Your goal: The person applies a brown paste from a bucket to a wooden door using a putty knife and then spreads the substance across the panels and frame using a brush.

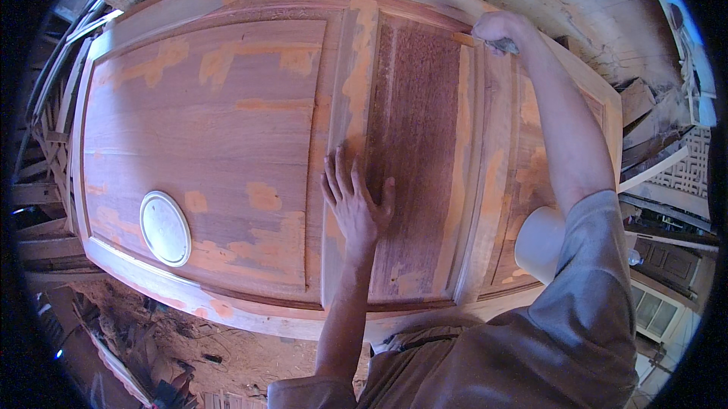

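While the left hand (355, 200) lies flat on the door (227, 128), the right hand's (497, 29) grip closes on a scraper (464, 39) beyond a white tub (538, 242).

Littered dirt floor (227, 348) — stacked timber (45, 136)

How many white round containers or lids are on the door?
2: a white round lid on the left panel, and a white bucket near the right edge, partly hidden by the right sleeve. More may be hidden.

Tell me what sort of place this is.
Likely a carpentry workshop: a panelled wooden door patched with orange filler lies flat, stacked timber stands beside it, and wood scraps litter the dirt floor.
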The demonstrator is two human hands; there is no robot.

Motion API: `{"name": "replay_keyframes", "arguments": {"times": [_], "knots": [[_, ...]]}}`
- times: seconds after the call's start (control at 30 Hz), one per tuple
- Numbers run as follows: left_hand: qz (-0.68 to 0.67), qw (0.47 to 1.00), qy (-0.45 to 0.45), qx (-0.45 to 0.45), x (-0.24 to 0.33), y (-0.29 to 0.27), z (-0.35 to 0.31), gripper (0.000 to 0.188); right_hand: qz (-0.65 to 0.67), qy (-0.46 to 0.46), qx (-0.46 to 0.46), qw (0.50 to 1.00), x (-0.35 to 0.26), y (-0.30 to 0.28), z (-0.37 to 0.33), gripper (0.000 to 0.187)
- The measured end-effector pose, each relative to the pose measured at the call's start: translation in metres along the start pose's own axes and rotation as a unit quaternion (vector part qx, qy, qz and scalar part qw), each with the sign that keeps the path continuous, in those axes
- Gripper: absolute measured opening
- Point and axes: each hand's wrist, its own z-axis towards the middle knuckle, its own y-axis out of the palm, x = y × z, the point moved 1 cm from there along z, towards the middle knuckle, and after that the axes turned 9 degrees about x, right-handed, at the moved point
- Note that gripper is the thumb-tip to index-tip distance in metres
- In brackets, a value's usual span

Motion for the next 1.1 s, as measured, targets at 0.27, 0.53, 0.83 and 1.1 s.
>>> {"name": "replay_keyframes", "arguments": {"times": [0.27, 0.53, 0.83, 1.1], "knots": [[-0.004, 1.000, 0.005, 0.002, -0.001, 0.000, -0.001, 0.068, -0.031, 0.013, 0.030, 0.999, -0.009, -0.003, -0.005, 0.027], [-0.012, 1.000, 0.007, 0.009, -0.002, 0.003, -0.001, 0.067, 0.071, -0.047, -0.044, 0.995, 0.013, 0.013, 0.026, 0.027], [0.004, 1.000, 0.008, 0.011, -0.002, 0.003, -0.001, 0.069, 0.025, -0.024, -0.106, 0.994, 0.002, 0.001, 0.012, 0.023], [0.013, 1.000, 0.007, 0.000, -0.002, 0.004, -0.002, 0.070, -0.184, 0.030, -0.172, 0.967, -0.024, -0.014, 0.017, 0.019]]}}
